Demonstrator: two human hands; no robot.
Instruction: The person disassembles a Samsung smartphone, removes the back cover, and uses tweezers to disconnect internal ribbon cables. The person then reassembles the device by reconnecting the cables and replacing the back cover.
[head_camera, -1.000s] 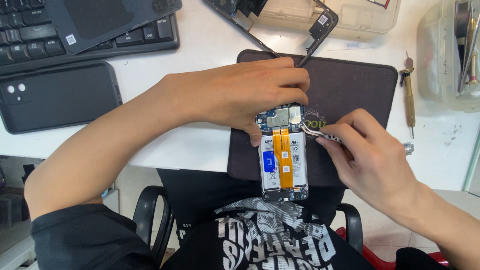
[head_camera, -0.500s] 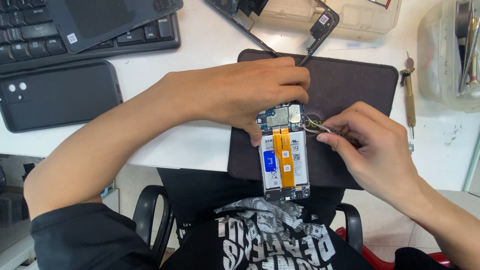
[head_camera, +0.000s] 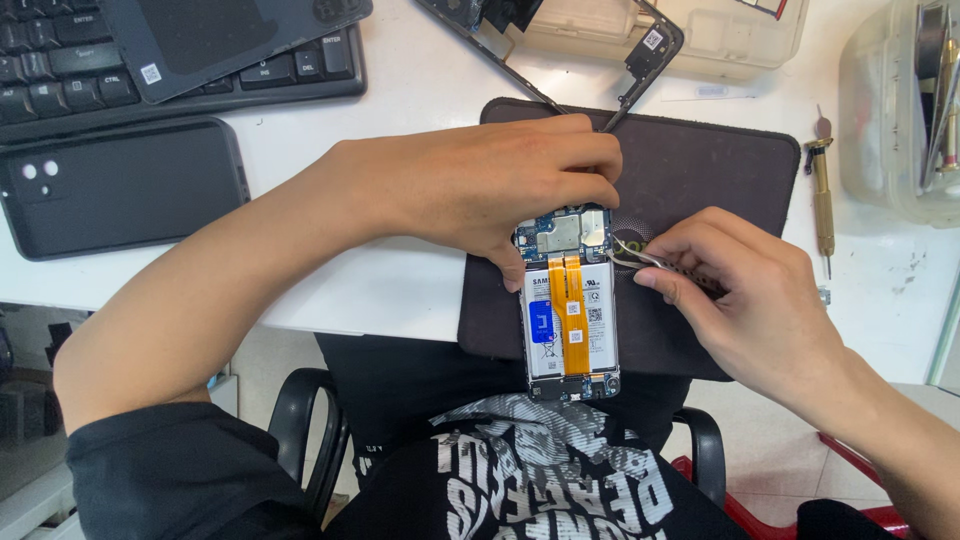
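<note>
An opened phone (head_camera: 569, 305) lies on a dark mat (head_camera: 720, 170) at the desk's near edge, its long axis running away from the person, circuit board at the far end, battery and two orange ribbon cables toward the body. The left hand (head_camera: 490, 185) reaches across from the left and lies over the phone's top, fingers curled together, thumb against its left side. The right hand (head_camera: 745, 300) sits just right of the phone, fingers pinching tweezers (head_camera: 640, 258) whose tips point left at the board's right edge. A screwdriver (head_camera: 822, 195) lies well to the right.
</note>
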